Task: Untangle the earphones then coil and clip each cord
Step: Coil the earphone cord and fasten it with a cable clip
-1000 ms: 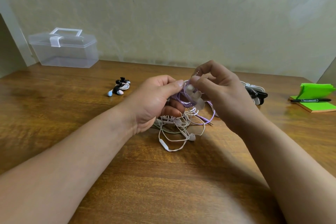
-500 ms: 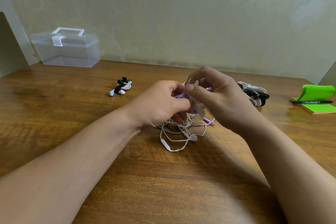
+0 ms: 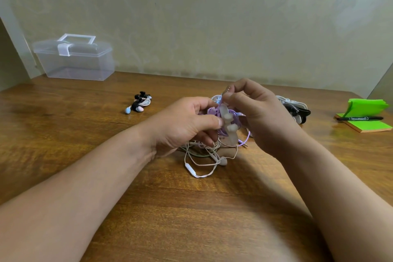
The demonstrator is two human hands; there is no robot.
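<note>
Over the wooden desk (image 3: 191,208), the left hand (image 3: 182,123) grips the purple coil (image 3: 212,111) while the right hand (image 3: 261,117) pinches the clear clip (image 3: 228,125); it should catch every loop.

It looked like a desk corner in a home or small office: a brown varnished wooden tabletop (image 3: 63,134) stood pushed against a wall of pale beige wallpaper with a faint floral pattern (image 3: 212,17). A clear plastic storage box with a hinged handle (image 3: 74,59) sat at the back, and a pad of bright green sticky notes (image 3: 365,125) carried a black marker pen (image 3: 359,118).
</note>
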